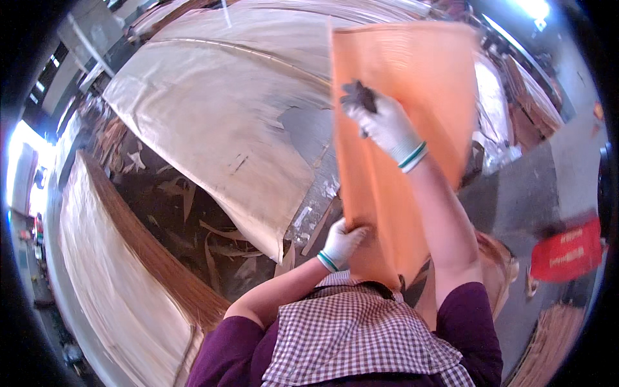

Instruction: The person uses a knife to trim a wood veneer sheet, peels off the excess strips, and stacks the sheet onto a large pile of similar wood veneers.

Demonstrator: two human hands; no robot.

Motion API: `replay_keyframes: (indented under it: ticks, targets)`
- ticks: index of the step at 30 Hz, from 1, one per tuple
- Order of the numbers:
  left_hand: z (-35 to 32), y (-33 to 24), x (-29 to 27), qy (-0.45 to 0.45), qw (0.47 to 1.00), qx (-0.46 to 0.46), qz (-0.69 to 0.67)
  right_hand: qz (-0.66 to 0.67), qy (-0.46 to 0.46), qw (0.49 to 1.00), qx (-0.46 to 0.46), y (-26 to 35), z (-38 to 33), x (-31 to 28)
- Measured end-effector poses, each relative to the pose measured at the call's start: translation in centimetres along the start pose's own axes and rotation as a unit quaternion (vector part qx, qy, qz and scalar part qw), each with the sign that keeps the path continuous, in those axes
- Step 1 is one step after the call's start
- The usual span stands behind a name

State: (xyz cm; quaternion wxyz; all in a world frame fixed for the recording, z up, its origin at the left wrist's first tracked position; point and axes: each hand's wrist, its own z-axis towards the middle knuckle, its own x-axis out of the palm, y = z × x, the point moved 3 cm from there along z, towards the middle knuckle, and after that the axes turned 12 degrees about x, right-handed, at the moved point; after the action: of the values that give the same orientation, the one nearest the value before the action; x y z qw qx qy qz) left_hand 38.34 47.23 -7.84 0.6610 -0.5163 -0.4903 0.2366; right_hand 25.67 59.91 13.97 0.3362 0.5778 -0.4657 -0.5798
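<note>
An orange-tan sheet of wood veneer (pixel 412 71) stands tilted up in front of me, its right side blurred. My left hand (pixel 343 244), in a white glove with a green-striped cuff, is closed on the sheet's lower left edge; part of its fingers is hidden. Higher up, my right hand (pixel 382 122) is over the sheet's face near its left edge. Its glove is white with dark grey fingers, which look spread, though slightly blurred. Whether they press on the sheet I cannot tell. Behind lies a broad stack of pale veneer sheets (pixel 219 97).
At the left, another pale veneer stack (pixel 116 277) shows brown layered edges. Torn veneer scraps (pixel 222 242) litter the dark floor between the stacks. A red printed piece (pixel 566 251) lies at the right, above more brown sheets (pixel 551 338). Clear plastic wrap (pixel 496 155) sits behind the held sheet.
</note>
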Motion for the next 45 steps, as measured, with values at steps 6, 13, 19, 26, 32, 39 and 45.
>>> replay_keyframes:
  ticks: [6, 13, 19, 26, 32, 39, 45]
  targets:
    - [10.9, -5.6, -7.7, -0.228, 0.968, 0.095, -0.049, 0.074, 0.064, 0.978, -0.185, -3.9, 4.2, -1.8]
    - [20.3, -8.9, -20.6, -0.388, 0.907, 0.138, 0.083, -0.089, -0.009, 0.996, -0.016, -25.1, 18.8, -9.2]
    - [15.8, -6.4, -24.8, -0.56, 0.828, 0.023, 0.016, -0.163, 0.113, 0.96, 0.197, -32.0, 20.5, -8.9]
    - [7.3, 1.9, -19.6, -0.531, 0.845, -0.011, 0.065, 0.006, 0.171, 0.981, 0.091, -36.5, 22.5, -6.0]
    - [10.8, 1.6, -19.0, -0.607, 0.768, 0.028, 0.203, -0.05, 0.112, 0.992, -0.032, -28.8, 26.0, -4.4]
    - [17.6, -2.0, -23.0, -0.595, 0.768, -0.022, 0.236, -0.065, 0.146, 0.964, 0.212, -27.8, 36.7, -1.0]
    - [16.3, 0.3, -24.1, -0.608, 0.709, 0.014, 0.357, -0.308, 0.141, 0.94, 0.034, -27.6, 36.0, -0.5]
